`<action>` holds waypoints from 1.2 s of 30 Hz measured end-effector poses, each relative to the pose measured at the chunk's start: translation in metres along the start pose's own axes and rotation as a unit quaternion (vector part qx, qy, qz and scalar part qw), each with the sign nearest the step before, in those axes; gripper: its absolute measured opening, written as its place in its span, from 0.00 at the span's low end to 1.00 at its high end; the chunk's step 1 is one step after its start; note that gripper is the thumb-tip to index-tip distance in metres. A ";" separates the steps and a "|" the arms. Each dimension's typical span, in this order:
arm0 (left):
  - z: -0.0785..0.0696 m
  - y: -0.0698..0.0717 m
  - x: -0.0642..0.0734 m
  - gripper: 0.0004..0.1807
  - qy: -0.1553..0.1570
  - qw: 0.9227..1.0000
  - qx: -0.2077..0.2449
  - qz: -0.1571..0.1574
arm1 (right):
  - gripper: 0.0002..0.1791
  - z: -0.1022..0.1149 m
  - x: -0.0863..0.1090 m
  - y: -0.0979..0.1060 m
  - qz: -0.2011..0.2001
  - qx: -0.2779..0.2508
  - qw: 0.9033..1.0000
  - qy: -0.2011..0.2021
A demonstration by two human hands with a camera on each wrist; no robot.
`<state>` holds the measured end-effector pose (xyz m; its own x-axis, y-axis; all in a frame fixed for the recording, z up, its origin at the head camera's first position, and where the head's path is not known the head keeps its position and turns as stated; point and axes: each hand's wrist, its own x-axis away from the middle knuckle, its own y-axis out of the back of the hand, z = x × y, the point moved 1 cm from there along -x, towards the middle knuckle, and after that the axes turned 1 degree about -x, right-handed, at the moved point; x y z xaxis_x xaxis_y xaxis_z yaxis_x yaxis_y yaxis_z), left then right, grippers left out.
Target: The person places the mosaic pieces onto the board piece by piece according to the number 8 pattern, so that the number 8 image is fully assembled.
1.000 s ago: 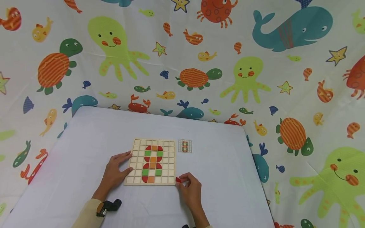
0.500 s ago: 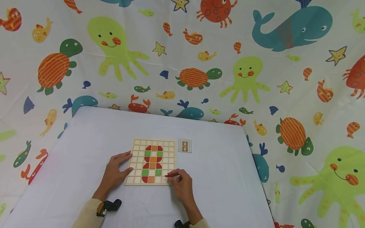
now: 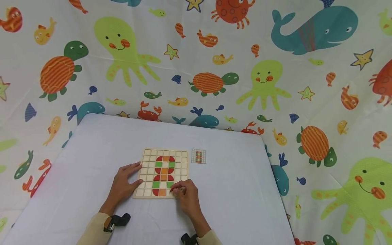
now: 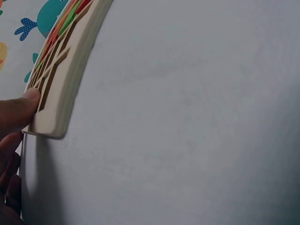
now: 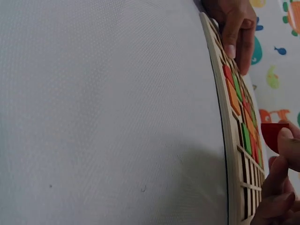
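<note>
A pale wooden grid board (image 3: 180,165) lies on the white-covered table, with red, green and orange tiles set in a column of its cells. My left hand (image 3: 123,182) rests against the board's left side, fingers spread; in the left wrist view its thumb (image 4: 21,110) touches the top near the corner. Between thumb and fingers, my right hand (image 3: 188,198) pinches a red tile (image 5: 272,134) with one rounded edge. That hand is over the board's lower part, just right of the lowest orange tile (image 3: 162,192), partly covering the cells there.
A small pattern card (image 3: 198,156) with a matching coloured grid lies beyond the board's upper right corner. Behind the table hangs a cloth (image 3: 183,41) printed with sea animals. The white table cover (image 3: 245,190) extends to the right.
My right hand has moved left with the red tile, from beside the board's lower right corner to over its bottom cells. The left hand and board have stayed put.
</note>
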<state>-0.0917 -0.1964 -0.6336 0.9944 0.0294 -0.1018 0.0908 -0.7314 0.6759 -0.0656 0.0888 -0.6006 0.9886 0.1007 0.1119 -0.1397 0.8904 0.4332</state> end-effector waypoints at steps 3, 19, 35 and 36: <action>0.000 0.000 0.000 0.36 0.004 1.000 -0.002 0.005 | 0.07 0.002 -0.002 -0.003 -0.002 0.021 1.000 0.006; 0.000 0.001 0.000 0.35 0.003 1.000 0.001 0.000 | 0.07 0.007 -0.007 -0.021 -0.025 0.137 0.990 -0.011; 0.003 0.000 0.001 0.35 0.002 1.000 0.005 0.005 | 0.08 0.008 -0.009 -0.025 -0.043 0.164 0.985 -0.012; 0.003 0.000 0.001 0.35 0.002 1.000 0.004 0.007 | 0.08 0.007 -0.009 -0.025 -0.044 0.163 0.986 -0.015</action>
<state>-0.0911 -0.1985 -0.6361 0.9958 0.0227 -0.0892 0.0769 -0.7376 0.6708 -0.0715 0.0625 -0.6063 0.9963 0.0130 0.0853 -0.0697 0.7047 0.7061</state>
